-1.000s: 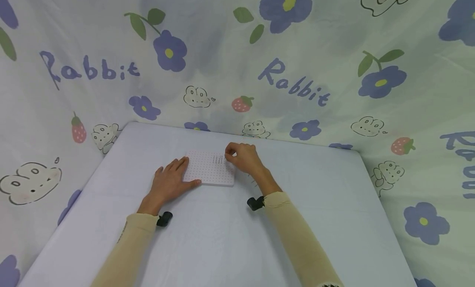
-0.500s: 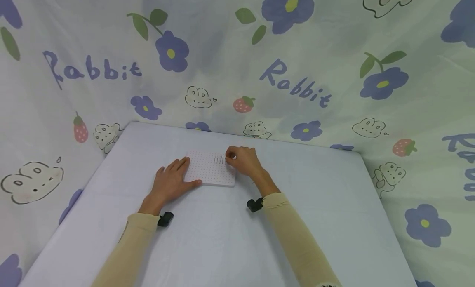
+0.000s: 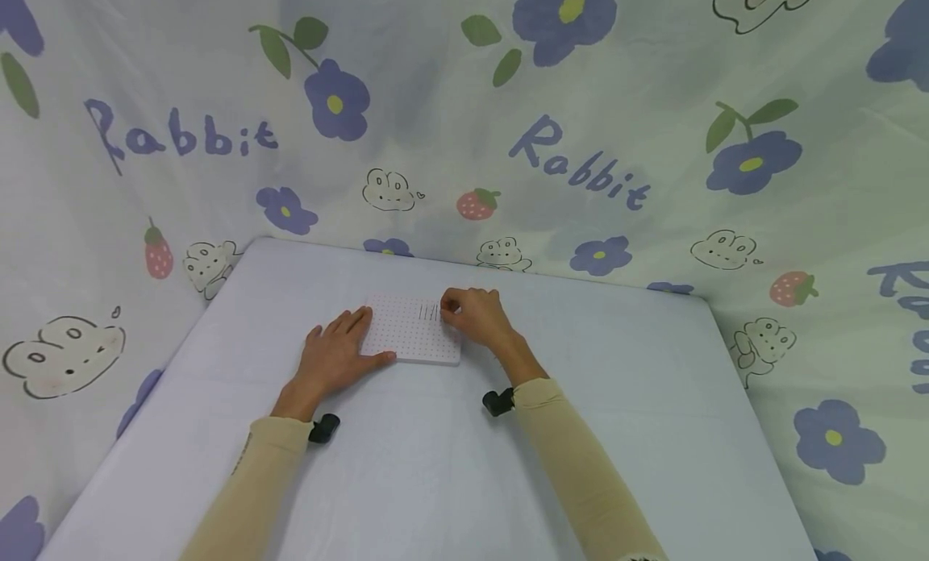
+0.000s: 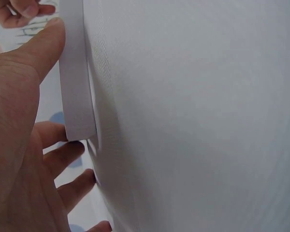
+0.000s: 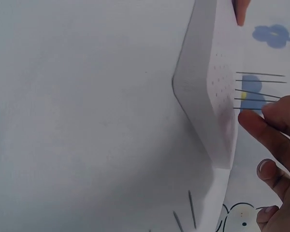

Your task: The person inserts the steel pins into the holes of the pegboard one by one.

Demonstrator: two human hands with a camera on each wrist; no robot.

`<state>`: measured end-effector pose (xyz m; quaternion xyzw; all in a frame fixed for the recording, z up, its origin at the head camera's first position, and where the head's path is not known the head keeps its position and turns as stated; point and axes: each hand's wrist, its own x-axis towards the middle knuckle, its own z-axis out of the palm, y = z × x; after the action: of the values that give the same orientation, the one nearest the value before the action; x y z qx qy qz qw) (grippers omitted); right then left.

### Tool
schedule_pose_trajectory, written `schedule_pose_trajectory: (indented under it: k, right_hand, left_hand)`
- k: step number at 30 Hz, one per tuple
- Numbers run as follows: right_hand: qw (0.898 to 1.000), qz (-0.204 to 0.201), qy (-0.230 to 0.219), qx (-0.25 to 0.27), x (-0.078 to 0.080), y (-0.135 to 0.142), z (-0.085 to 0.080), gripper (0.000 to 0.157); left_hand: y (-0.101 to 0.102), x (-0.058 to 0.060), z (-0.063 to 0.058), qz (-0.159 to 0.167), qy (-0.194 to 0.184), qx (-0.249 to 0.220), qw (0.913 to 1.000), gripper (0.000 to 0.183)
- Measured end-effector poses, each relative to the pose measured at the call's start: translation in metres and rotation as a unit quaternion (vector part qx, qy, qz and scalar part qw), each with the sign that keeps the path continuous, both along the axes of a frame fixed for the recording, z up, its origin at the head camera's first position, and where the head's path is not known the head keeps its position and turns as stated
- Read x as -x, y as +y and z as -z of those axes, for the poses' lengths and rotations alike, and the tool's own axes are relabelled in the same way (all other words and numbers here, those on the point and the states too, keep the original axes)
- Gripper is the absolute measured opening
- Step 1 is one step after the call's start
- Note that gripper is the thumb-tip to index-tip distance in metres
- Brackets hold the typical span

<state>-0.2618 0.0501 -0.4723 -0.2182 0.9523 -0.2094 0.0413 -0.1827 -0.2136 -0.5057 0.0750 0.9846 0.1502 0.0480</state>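
Observation:
A white pegboard [image 3: 410, 335] with rows of small holes lies flat on the table. Several thin grey metal pins [image 5: 261, 81] stand upright in a row near its far right corner. My left hand [image 3: 330, 355] rests along the board's left side with spread fingers, the thumb touching its front edge [image 4: 77, 87]. At the end of the row, my right hand [image 3: 475, 313] pinches another thin metal pin [image 5: 246, 108] between thumb and index finger. That pin's lower end meets the board; the fingers cover its top.
Loose pins [image 5: 192, 210] lie on the white table [image 3: 406, 464] just right of the board, hidden under the right forearm in the head view. A patterned cloth [image 3: 435, 110] with flowers and rabbits hangs behind and beside the table.
My right hand has come down slightly toward the board, still pinching the pin at the row's end. The left hand stays on the board. The head view has shifted a little.

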Motion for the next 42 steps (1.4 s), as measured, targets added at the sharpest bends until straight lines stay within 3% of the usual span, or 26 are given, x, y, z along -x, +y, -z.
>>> schedule_pose_trajectory:
  k: [13, 25, 33, 42]
  right_hand:
    - [1.000, 0.009, -0.001, -0.009, -0.002, 0.006, 0.002, 0.012]
    - [0.998, 0.034, -0.010, 0.047, -0.007, 0.053, -0.016, 0.015]
    - [0.988, 0.027, -0.104, 0.114, -0.018, 0.085, -0.014, 0.021]
    - [0.985, 0.022, -0.148, 0.087, -0.028, 0.112, 0.008, 0.008]
  left_hand:
    - [0.002, 0.000, -0.001, 0.003, 0.004, -0.004, 1.0000, 0.104]
    - [0.001, 0.001, -0.004, 0.005, 0.007, -0.006, 0.9999, 0.105]
    - [0.000, 0.000, -0.005, 0.006, 0.003, -0.004, 1.0000, 0.104]
    - [0.000, -0.001, -0.003, 0.005, 0.004, -0.013, 0.9999, 0.104]
